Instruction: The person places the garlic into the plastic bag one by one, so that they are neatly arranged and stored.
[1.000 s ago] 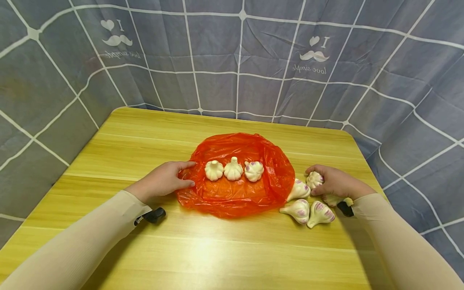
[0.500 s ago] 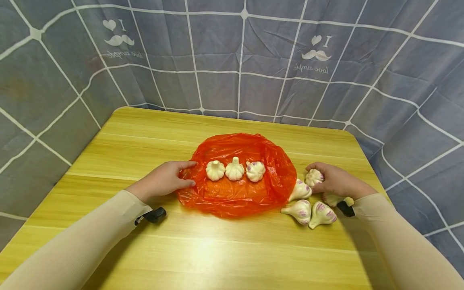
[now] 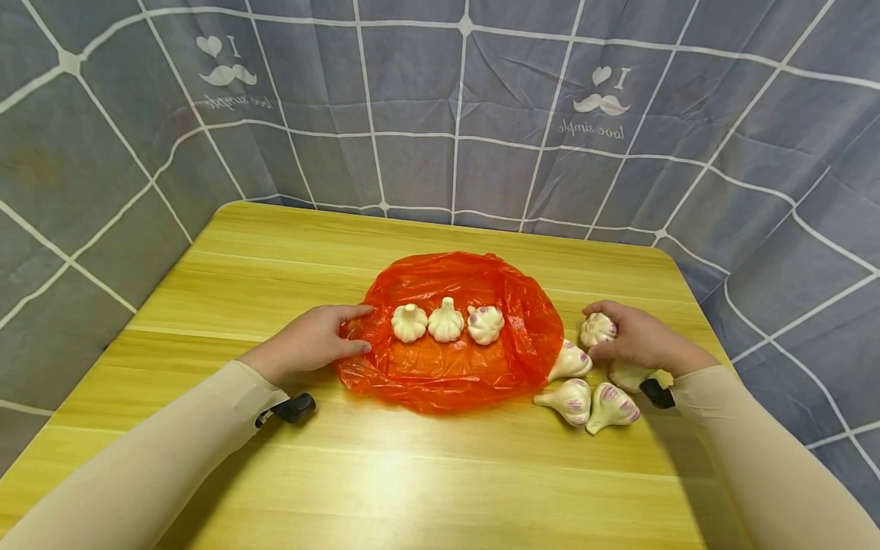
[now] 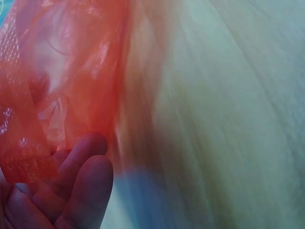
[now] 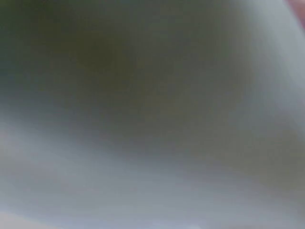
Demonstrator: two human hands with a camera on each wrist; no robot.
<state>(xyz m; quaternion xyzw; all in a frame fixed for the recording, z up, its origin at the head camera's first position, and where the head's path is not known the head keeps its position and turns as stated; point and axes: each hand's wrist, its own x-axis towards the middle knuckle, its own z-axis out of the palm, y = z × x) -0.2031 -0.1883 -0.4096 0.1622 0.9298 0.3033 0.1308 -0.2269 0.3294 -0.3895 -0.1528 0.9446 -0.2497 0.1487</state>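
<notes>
In the head view a red plastic bag (image 3: 447, 389) lies spread mid-table, with three garlic bulbs in a row in it, the middle garlic bulb (image 3: 446, 321) stem up. My left hand (image 3: 309, 341) holds the bag's left edge; in the left wrist view its fingers (image 4: 90, 186) curl at the thin red film. At the right, my right hand (image 3: 639, 336) grips a garlic bulb (image 3: 596, 329) between thumb and fingers. Close by lie several purple-streaked bulbs, among them a garlic bulb (image 3: 569, 401) beside the bag. Another bulb is partly hidden under the right wrist.
The wooden table (image 3: 385, 481) has rounded far corners. A grey-blue checked curtain (image 3: 412, 99) hangs behind it and at both sides. Black straps with small devices sit at both wrists. The right wrist view is a grey blur.
My right hand has shifted very slightly to the right with the garlic bulb in its grip. The left hand and the bag stay in place; the head view has drifted a little.
</notes>
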